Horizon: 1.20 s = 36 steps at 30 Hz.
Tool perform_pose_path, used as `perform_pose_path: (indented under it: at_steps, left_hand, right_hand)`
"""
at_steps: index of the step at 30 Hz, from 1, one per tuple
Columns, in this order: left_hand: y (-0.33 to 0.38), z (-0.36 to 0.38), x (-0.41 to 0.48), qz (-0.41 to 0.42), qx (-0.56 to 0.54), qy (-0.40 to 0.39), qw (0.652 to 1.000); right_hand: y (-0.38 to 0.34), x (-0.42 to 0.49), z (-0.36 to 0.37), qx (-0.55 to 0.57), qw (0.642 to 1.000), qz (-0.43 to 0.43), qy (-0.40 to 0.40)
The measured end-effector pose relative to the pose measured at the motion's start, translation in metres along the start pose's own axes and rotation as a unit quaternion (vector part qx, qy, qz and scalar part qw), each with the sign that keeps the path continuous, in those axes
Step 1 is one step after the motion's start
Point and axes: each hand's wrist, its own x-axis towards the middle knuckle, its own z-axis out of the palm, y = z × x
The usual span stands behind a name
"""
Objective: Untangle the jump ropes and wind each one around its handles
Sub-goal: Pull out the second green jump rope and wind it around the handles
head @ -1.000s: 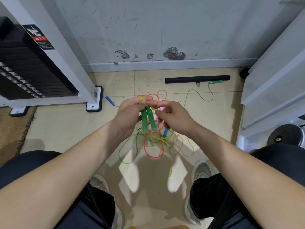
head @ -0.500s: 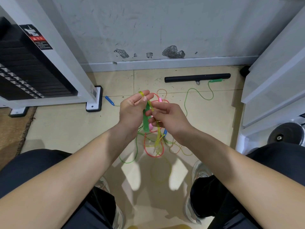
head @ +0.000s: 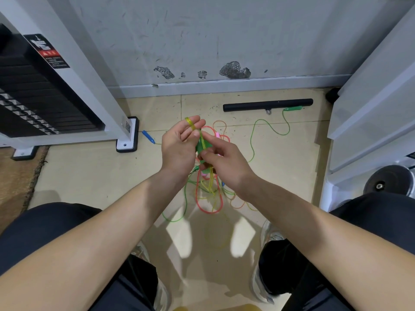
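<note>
A person is sitting over a tiled floor, dark-trousered knees spreading to either side and shoes resting at the near edge. Between the feet, a tangle of ropes is hanging from the hands and trailing on the floor. A green rope is looping out to the left and a red rope is sagging in the middle. A yellow rope is dropping straight down, and an orange rope is lying to the right.

Above the tangle, the right hand is gripping the lower end of the green handles, its fingers curling round them. The left hand is lying just beside the handles, its fingers stretching out nearly straight and clasping nothing. The yellow rope is circling its forefinger and running down across the handles. Whether the left thumb is pressing on them cannot be told.

A pink handle is peeking out just beyond the right hand. Farther left, a blue handle is lying on the floor near the white foot of a weight stack. Farther right, a stray handle, also green, is lying just beside a black bar, which is resting on the floor near the scuffed wall.
</note>
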Motion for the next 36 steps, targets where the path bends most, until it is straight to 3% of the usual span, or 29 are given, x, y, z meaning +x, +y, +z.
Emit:
perform_pose_path:
  at_steps: [8, 12, 16, 22, 27, 33, 36]
  left_hand:
    - [-0.001, 0.009, 0.000, -0.048, -0.066, 0.078, 0.994]
    - [0.003, 0.009, 0.006, -0.116, -0.136, 0.086, 0.980]
    - [0.012, 0.008, 0.010, -0.140, -0.167, 0.078, 0.973]
    - [0.020, -0.003, 0.019, -0.151, -0.166, 0.092, 0.970]
    - [0.033, -0.015, 0.027, -0.184, -0.191, 0.039, 0.963]
    - [0.050, -0.030, 0.019, -0.215, -0.217, -0.036, 0.952]
    - [0.057, -0.041, 0.011, -0.210, -0.117, -0.164, 0.957]
  right_hand:
    - [0.005, -0.012, 0.016, -0.043, 0.993, -0.089, 0.062]
    - [0.011, -0.010, 0.015, -0.175, 0.970, -0.157, 0.059]
    - [0.012, -0.008, 0.011, -0.250, 0.952, -0.173, 0.020]
    - [0.012, -0.010, 0.011, -0.214, 0.953, -0.212, 0.033]
    - [0.019, -0.008, 0.009, -0.112, 0.984, -0.127, 0.064]
    - [0.017, 0.004, -0.022, -0.032, 0.998, -0.031, -0.044]
    - [0.013, 0.006, -0.040, -0.041, 0.993, 0.008, -0.107]
